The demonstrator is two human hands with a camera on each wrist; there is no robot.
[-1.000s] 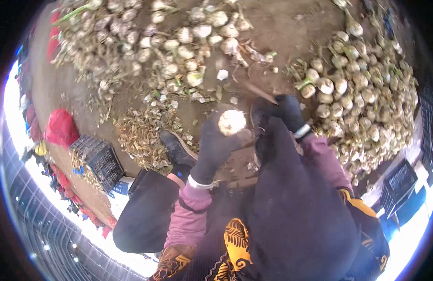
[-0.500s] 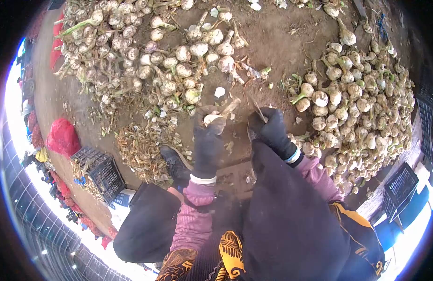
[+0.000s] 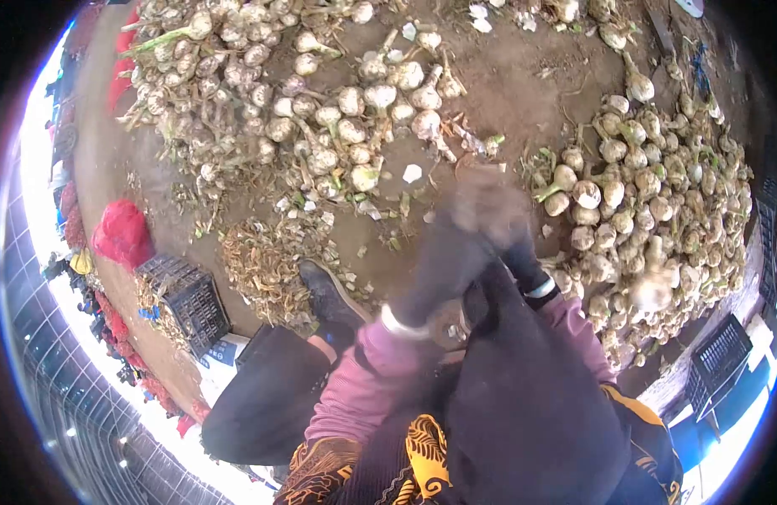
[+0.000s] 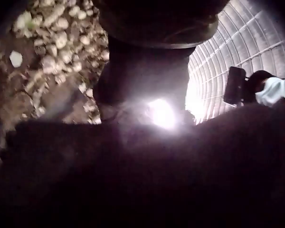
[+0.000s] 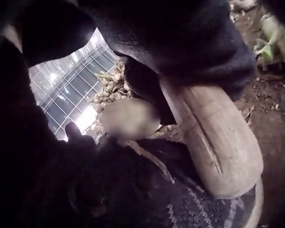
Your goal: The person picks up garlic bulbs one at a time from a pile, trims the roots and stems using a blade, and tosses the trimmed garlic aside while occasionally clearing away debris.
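In the head view the gloved left hand is blurred, crossing in front of the right hand; how its fingers lie cannot be made out. A pale garlic bulb is smeared by motion over the right-hand pile, apart from both hands. In the right wrist view, the right hand's dark gloved fingers curl round a thick wooden handle with a lengthwise crack. Its blade is hidden. Dark sleeve and glove fill most of the left wrist view.
Another garlic heap covers the upper left, with dry trimmings below it near a shoe. A black crate and a red bag stand left; another crate is at lower right.
The left hand has swung right, across the right hand, and no longer visibly holds the stemmed bulb. A blurred bulb now shows over the right pile. The blade seen earlier is hidden.
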